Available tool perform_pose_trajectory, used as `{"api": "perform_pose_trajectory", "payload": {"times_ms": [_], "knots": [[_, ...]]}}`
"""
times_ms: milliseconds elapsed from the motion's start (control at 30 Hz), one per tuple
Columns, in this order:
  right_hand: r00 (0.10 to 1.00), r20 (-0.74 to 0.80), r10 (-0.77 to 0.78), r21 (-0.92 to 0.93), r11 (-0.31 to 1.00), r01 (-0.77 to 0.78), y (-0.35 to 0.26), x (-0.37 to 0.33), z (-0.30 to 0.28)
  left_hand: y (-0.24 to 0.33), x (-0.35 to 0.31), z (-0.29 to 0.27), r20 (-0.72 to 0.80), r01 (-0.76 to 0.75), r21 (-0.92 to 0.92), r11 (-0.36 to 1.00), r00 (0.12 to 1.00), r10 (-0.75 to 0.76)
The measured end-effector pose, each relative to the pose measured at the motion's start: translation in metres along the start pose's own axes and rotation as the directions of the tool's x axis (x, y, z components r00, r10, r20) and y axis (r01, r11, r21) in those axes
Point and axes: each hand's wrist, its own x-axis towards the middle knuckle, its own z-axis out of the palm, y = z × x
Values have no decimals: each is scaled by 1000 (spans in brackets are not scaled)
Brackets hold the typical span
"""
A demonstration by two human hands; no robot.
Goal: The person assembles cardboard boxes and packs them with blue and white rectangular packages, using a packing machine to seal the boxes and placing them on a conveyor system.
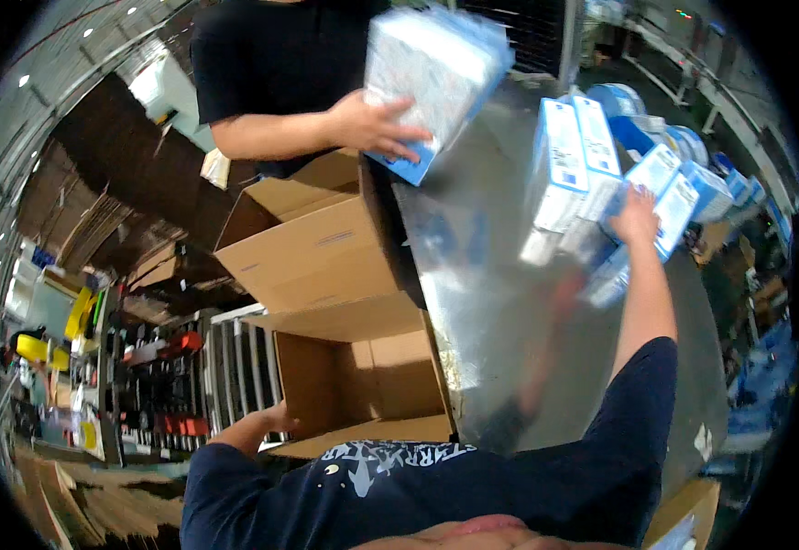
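Note:
My left hand (278, 418) is at the left wall of an open cardboard box (363, 440), closed around its edge; part of the fingers is hidden. Inside, the box shows bare brown walls and bottom. Out to the right, my right hand (636, 218) rests with fingers spread on a blue-and-white carton (653, 167), one of several lying tilted on the metal table (500, 367). Two more blue-and-white cartons (562, 156) stand upright side by side just left of that hand.
Across from me, a person in a black shirt (280, 64) lifts a blurred stack of blue-and-white cartons (427, 78) with a hand (379, 126). A second open cardboard box (312, 252) sits before them. A roller conveyor (244, 362) runs on the left; racks and stacked cardboard stand beyond.

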Motion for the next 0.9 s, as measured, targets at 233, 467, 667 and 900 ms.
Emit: {"api": "perform_pose_trajectory", "payload": {"times_ms": [233,467,667,900], "knots": [[996,-12,87,0,996,-87,24,-6,31,16,2,-14,168,223,61,973,958,-231],[973,-230,-22,68,997,38,55,-121,10,-49,54,15,32,-120,231,966,993,115],[994,56,92,372,922,-107,103,-124,-33,-8,-4,-7,139,83,123,989,985,-100],[953,245,179,316,914,-253,141,-32,33,110,7,-114,243,87,467,880,944,-223]]}}
